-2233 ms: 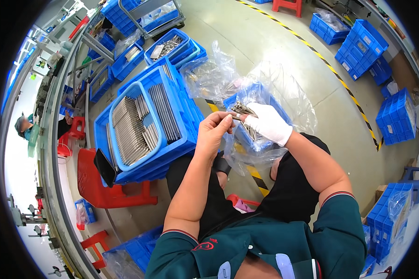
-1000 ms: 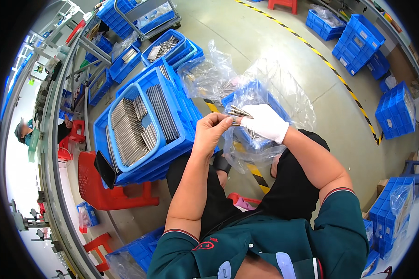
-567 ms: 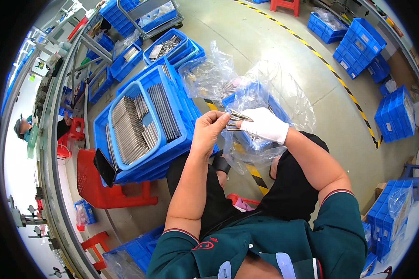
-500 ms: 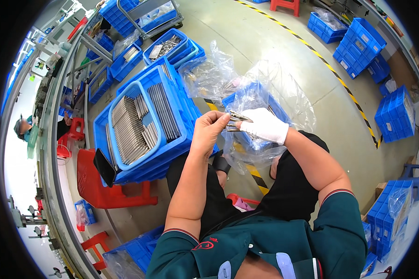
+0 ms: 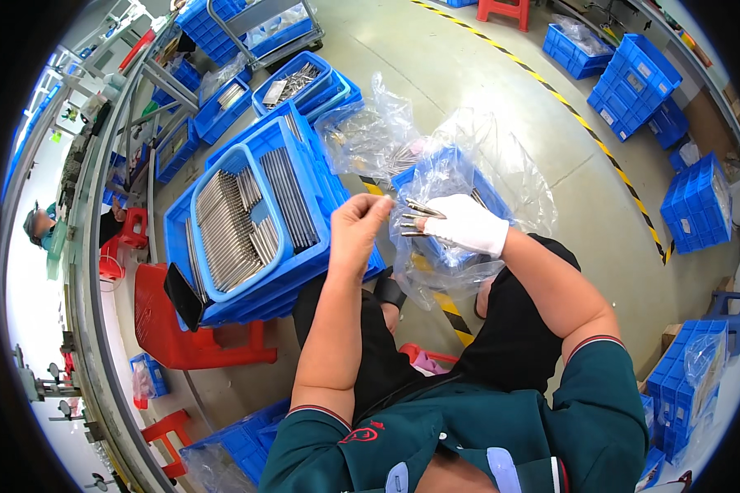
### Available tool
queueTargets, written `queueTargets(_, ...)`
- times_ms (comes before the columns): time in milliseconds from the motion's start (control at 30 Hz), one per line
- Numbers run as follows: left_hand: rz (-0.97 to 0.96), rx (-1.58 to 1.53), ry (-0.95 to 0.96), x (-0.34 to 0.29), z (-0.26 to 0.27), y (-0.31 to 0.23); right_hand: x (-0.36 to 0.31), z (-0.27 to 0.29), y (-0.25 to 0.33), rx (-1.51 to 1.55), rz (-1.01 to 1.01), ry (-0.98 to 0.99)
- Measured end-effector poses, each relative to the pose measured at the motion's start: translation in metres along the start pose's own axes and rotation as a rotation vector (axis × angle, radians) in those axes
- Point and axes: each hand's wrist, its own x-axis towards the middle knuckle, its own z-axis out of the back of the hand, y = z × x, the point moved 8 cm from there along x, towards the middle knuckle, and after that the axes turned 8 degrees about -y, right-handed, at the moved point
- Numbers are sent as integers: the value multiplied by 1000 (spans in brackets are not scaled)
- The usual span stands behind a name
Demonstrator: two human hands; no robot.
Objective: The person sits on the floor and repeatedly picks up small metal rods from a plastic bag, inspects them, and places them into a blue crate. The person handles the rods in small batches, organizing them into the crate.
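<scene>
My right hand point(image 5: 469, 223), in a white glove with bare fingertips, grips several slim metal rods point(image 5: 419, 209) that fan out toward the left. It is over a blue crate point(image 5: 489, 193) lined with clear plastic. To its left, my bare left hand point(image 5: 358, 232) is raised with thumb and forefinger pinched together, apart from the rods. Whatever it pinches, if anything, is too small to make out. Beside my left forearm, a light blue tray point(image 5: 284, 234) with rows of similar metal rods point(image 5: 226, 226) rests on a larger blue crate point(image 5: 325, 218).
Clear plastic bags point(image 5: 370, 119) spread around the lined crate. Behind the tray stands a blue bin point(image 5: 325, 82) of loose metal pieces. A red stool point(image 5: 160, 324) is under the crate's left side. Yellow-black tape point(image 5: 584, 123) crosses the floor; another person point(image 5: 45, 226) sits far left.
My left hand has drawn back to the left, away from the rods, its fingers still pinched. My right hand stays in place with the rods, which now show more fully.
</scene>
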Motion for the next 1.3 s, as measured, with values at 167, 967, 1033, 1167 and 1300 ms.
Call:
queueTargets(167, 64, -139, 105, -1, -9, 5, -15, -20, 8, 323, -271, 314)
queueTargets(967, -18, -124, 131, -3, 1, -12, -21, -39, -5, 636, -345, 391)
queueTargets(1033, -27, -146, 147, -6, -4, -15, -21, -41, -7, 618, -346, 405)
queueTargets(1167, -13, -99, 242, -10, -12, -8, -22, -44, -5, 651, -349, 412)
queueTargets(1300, -23, -68, 270, -13, -15, -8, -23, -42, -1, 609, -360, 406)
